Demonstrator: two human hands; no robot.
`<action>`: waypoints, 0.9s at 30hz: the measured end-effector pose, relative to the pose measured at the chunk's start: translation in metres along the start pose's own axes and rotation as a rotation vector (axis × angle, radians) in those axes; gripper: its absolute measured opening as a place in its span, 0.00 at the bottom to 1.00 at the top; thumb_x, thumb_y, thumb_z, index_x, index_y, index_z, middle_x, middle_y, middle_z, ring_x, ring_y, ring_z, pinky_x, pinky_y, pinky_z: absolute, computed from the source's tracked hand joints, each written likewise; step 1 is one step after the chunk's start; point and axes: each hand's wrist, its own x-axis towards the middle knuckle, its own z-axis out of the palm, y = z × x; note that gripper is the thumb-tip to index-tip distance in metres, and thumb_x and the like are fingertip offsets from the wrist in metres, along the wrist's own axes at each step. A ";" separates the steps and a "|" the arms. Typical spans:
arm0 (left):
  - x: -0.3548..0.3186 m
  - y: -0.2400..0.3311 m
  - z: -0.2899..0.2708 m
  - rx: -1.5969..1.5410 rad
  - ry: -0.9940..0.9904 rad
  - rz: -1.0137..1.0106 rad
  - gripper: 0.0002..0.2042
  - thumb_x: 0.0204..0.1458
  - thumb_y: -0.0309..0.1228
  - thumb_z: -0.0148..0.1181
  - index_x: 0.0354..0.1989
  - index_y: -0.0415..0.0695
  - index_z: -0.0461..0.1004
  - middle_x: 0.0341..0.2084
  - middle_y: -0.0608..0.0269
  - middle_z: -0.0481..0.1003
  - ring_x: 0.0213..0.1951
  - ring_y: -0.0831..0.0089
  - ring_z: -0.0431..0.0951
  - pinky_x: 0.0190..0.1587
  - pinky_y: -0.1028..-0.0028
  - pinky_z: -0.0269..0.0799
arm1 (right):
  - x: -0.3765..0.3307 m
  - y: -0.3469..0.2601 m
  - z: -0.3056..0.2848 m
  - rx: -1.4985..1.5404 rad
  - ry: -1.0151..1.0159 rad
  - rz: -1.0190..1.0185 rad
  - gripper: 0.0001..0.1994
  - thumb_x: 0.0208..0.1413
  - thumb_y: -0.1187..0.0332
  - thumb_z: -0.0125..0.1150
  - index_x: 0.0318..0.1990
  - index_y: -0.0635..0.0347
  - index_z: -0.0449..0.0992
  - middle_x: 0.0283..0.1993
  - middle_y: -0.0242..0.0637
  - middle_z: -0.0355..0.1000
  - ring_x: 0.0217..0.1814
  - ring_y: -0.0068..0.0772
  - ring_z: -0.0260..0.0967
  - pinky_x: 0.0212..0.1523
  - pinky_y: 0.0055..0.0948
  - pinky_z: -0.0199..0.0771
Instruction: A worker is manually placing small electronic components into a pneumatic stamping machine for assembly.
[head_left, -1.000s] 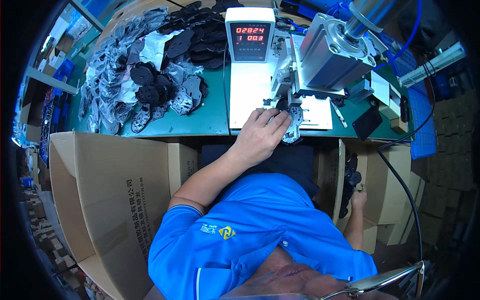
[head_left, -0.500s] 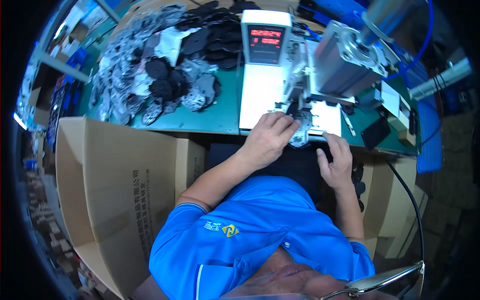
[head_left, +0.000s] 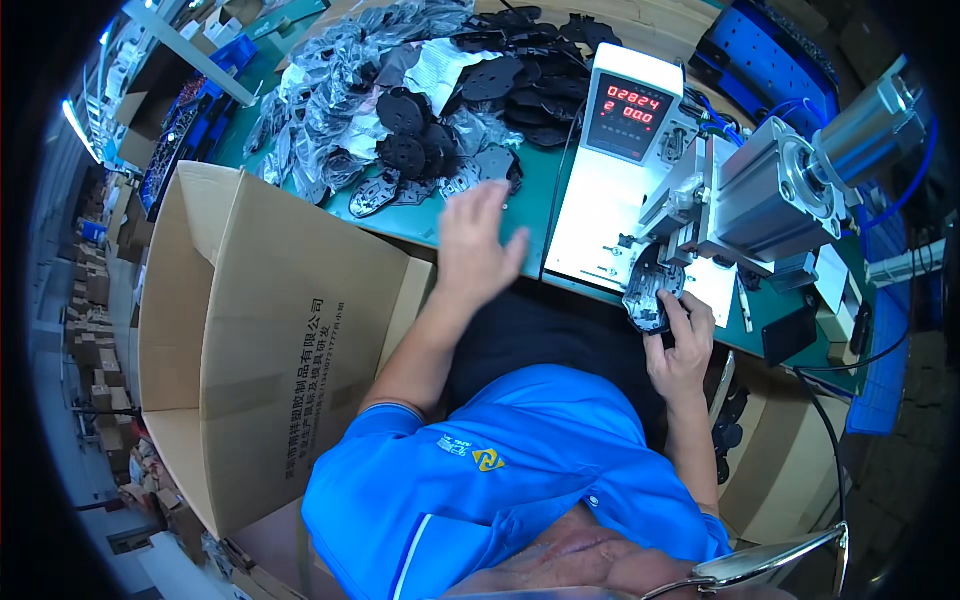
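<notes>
My right hand (head_left: 684, 345) pinches the near edge of a black plastic part (head_left: 646, 303), a rounded shell with a pale, glossy moulded inner side. The far end of that part lies under the head of a bench press (head_left: 760, 195), at the front of its white base (head_left: 580, 240). My left hand (head_left: 476, 245) is raised over the table's front edge with nothing in it. Its fingers are a little blurred, the thumb held apart from them. Nearest to it are loose black parts (head_left: 376, 194) at the near side of a large pile.
A control box (head_left: 632, 105) with red digits stands on the press base. Behind the left hand, clear plastic bags (head_left: 310, 130) and black parts cover the green table (head_left: 420, 228). An open cardboard box (head_left: 270, 350) stands at left, another (head_left: 780, 440) at right.
My left hand has let go of the part at the press and moved left toward the pile. My right hand has come in and taken hold of that part. The view has shifted.
</notes>
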 end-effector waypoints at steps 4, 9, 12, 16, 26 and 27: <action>-0.009 -0.052 0.002 0.239 -0.028 -0.116 0.29 0.57 0.31 0.79 0.67 0.36 0.78 0.59 0.45 0.82 0.64 0.42 0.78 0.69 0.46 0.73 | 0.001 -0.001 -0.001 0.013 -0.001 -0.002 0.29 0.49 0.74 0.80 0.63 0.59 0.87 0.60 0.52 0.77 0.60 0.58 0.77 0.64 0.52 0.76; -0.014 -0.059 0.006 0.067 -0.108 -0.031 0.21 0.64 0.31 0.75 0.62 0.36 0.80 0.62 0.44 0.81 0.64 0.42 0.79 0.69 0.51 0.75 | -0.002 -0.002 -0.003 -0.008 0.013 0.013 0.29 0.48 0.73 0.77 0.63 0.59 0.88 0.60 0.53 0.78 0.60 0.59 0.77 0.65 0.53 0.76; -0.015 -0.028 -0.010 -0.149 -0.017 -0.111 0.18 0.74 0.34 0.65 0.64 0.35 0.78 0.57 0.44 0.83 0.59 0.46 0.83 0.65 0.53 0.79 | 0.001 -0.001 0.000 0.015 0.029 -0.006 0.29 0.47 0.72 0.76 0.62 0.59 0.88 0.59 0.53 0.78 0.61 0.60 0.77 0.64 0.53 0.77; -0.023 -0.016 -0.013 -1.129 -0.017 -0.511 0.23 0.83 0.41 0.45 0.69 0.33 0.74 0.59 0.45 0.85 0.52 0.56 0.90 0.54 0.60 0.89 | 0.004 -0.001 -0.001 0.013 0.019 -0.010 0.30 0.47 0.71 0.77 0.62 0.58 0.88 0.59 0.52 0.78 0.61 0.58 0.77 0.64 0.53 0.77; -0.021 0.013 -0.003 -2.086 -0.392 -0.678 0.22 0.82 0.38 0.52 0.72 0.34 0.74 0.65 0.41 0.83 0.62 0.51 0.88 0.59 0.53 0.91 | -0.001 0.000 -0.003 0.005 0.013 -0.014 0.30 0.47 0.71 0.77 0.63 0.58 0.88 0.59 0.52 0.77 0.62 0.59 0.76 0.66 0.53 0.76; -0.023 0.015 -0.003 -1.899 -0.414 -0.657 0.20 0.80 0.34 0.55 0.72 0.34 0.73 0.64 0.42 0.83 0.61 0.52 0.89 0.59 0.53 0.91 | -0.001 0.000 -0.003 0.004 0.012 -0.014 0.30 0.47 0.71 0.77 0.63 0.58 0.88 0.59 0.52 0.77 0.62 0.59 0.76 0.66 0.53 0.76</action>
